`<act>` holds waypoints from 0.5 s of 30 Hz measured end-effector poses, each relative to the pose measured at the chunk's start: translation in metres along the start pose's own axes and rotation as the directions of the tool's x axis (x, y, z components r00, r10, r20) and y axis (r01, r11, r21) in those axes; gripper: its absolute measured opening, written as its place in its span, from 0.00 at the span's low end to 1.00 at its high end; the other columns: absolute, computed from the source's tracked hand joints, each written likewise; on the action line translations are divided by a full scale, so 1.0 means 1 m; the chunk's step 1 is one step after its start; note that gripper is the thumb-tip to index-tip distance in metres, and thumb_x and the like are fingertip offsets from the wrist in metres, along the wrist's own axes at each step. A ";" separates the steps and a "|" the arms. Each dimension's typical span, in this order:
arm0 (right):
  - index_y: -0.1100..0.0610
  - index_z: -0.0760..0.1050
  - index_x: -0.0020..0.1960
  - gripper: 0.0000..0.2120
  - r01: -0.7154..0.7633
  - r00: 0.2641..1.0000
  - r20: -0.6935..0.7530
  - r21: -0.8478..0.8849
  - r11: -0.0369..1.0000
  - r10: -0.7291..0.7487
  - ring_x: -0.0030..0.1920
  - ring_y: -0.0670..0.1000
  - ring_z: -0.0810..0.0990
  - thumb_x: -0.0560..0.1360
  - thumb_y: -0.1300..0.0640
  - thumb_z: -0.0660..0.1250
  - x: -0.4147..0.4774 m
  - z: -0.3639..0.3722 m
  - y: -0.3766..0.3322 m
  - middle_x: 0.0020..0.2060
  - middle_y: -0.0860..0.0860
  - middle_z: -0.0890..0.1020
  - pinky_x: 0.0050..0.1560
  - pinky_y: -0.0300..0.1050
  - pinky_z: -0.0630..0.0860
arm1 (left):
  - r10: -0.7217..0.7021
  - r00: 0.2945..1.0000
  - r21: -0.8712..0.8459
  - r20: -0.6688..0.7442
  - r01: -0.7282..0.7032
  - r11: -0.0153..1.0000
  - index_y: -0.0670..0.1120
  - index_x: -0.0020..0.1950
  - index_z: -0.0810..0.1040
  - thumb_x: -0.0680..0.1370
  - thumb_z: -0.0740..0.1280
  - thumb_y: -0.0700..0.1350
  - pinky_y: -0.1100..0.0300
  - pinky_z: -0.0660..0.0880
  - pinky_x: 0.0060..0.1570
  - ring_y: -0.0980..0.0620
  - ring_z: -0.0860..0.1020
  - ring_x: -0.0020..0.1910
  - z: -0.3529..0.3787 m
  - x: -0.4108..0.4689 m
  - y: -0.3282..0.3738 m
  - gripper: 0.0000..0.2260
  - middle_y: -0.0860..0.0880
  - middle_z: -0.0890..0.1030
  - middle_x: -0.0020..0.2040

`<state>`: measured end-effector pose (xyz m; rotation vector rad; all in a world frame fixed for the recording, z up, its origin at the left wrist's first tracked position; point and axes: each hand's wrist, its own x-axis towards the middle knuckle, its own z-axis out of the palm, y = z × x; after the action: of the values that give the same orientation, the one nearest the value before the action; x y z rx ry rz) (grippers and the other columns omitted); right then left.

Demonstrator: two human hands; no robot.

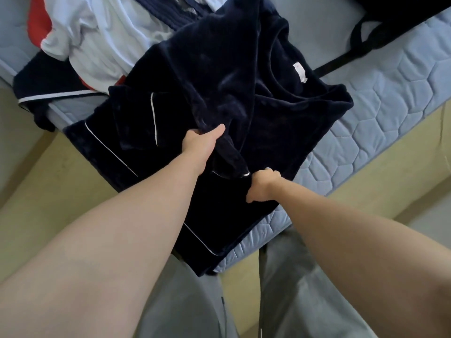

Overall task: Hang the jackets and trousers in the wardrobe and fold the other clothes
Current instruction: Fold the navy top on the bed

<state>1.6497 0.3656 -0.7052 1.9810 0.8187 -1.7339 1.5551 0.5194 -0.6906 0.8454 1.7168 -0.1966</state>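
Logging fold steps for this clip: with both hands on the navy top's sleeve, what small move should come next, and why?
Probably lay the sleeve flat across the navy top and release it. The left hand and right hand both grip it near its white-piped cuff; it is bunched over the body, which lies spread on the mattress.

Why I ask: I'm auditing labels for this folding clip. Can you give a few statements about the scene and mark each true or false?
1. The left hand and the right hand both grip the top. True.
2. The top lies on the mattress. True.
3. The top's label is red. False: it is white.
4. The pile of other clothes sits on the floor. False: it lies on the mattress, at the upper left of the view.
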 end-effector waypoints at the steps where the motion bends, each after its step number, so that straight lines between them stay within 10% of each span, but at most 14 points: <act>1: 0.53 0.78 0.57 0.16 0.038 0.999 0.008 0.075 0.996 -0.039 0.58 0.58 0.77 0.71 0.51 0.72 0.000 0.005 0.001 0.53 0.51 0.77 0.56 0.51 0.78 | 0.024 1.000 0.076 0.004 -0.024 0.997 0.50 0.61 0.74 0.64 0.78 0.63 0.50 0.79 0.56 0.49 0.80 0.53 -0.001 -0.001 -0.009 0.31 0.52 0.80 0.55; 3: 0.55 0.82 0.49 0.07 0.123 0.992 0.001 0.267 0.956 -0.128 0.52 0.52 0.81 0.74 0.59 0.66 -0.001 0.014 0.003 0.45 0.48 0.82 0.54 0.45 0.78 | 0.071 0.997 0.144 -0.018 -0.068 0.987 0.51 0.58 0.75 0.67 0.76 0.64 0.49 0.79 0.56 0.49 0.80 0.51 -0.002 0.005 -0.025 0.27 0.53 0.80 0.52; 7: 0.55 0.86 0.43 0.21 0.134 0.981 0.038 0.588 0.798 -0.192 0.50 0.47 0.83 0.76 0.71 0.57 -0.012 0.013 -0.008 0.48 0.46 0.86 0.53 0.37 0.78 | -0.022 0.999 0.000 -0.039 0.022 1.000 0.52 0.58 0.79 0.72 0.66 0.68 0.45 0.77 0.59 0.48 0.81 0.52 -0.009 0.012 -0.031 0.25 0.51 0.84 0.51; 11: 0.57 0.77 0.54 0.14 -0.123 0.964 0.162 0.975 0.186 -0.212 0.54 0.56 0.86 0.80 0.71 0.57 -0.009 0.009 -0.019 0.56 0.56 0.84 0.57 0.52 0.81 | -0.103 0.981 0.141 0.165 0.080 0.987 0.54 0.66 0.77 0.53 0.66 0.84 0.46 0.71 0.67 0.48 0.77 0.64 -0.015 0.011 -0.038 0.50 0.52 0.81 0.63; 15: 0.50 0.73 0.68 0.28 -0.207 0.894 0.254 0.965 0.161 -0.370 0.59 0.57 0.84 0.76 0.75 0.62 -0.002 0.005 -0.024 0.64 0.59 0.81 0.64 0.56 0.78 | -0.087 0.958 0.281 0.273 0.007 0.960 0.52 0.66 0.74 0.59 0.77 0.70 0.49 0.74 0.60 0.49 0.78 0.60 -0.014 0.009 -0.043 0.41 0.52 0.80 0.60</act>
<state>1.6299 0.3801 -0.7024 1.8735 -0.7351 -3.1286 1.5167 0.4993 -0.7066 0.9313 1.4586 -0.5763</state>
